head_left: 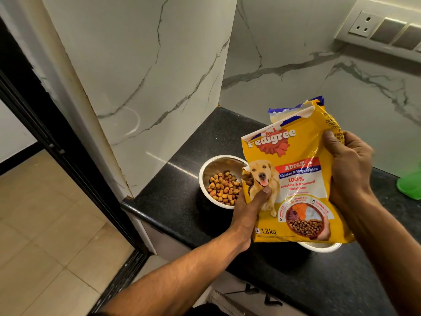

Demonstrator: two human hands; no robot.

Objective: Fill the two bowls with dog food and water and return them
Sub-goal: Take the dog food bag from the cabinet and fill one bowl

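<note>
A yellow dog food bag [296, 185] hangs over the black counter, held by both hands. My left hand [248, 210] pinches its lower left edge, thumb on the dog picture. My right hand [348, 165] grips the bag's right side. Just left of the bag a steel bowl [206, 169] sits on the counter, holding a pile of brown and orange kibble [224, 188]. The torn corner of the bag sits over this bowl's right rim. A second steel bowl [319, 247] shows only its rim below the bag; its inside is hidden.
The black granite counter [177, 197] ends in a rounded front edge at the left, with tiled floor [45, 224] below. Marble walls stand behind and to the left. A green object [410, 185] lies at the right edge. A socket panel [387, 28] is on the wall above.
</note>
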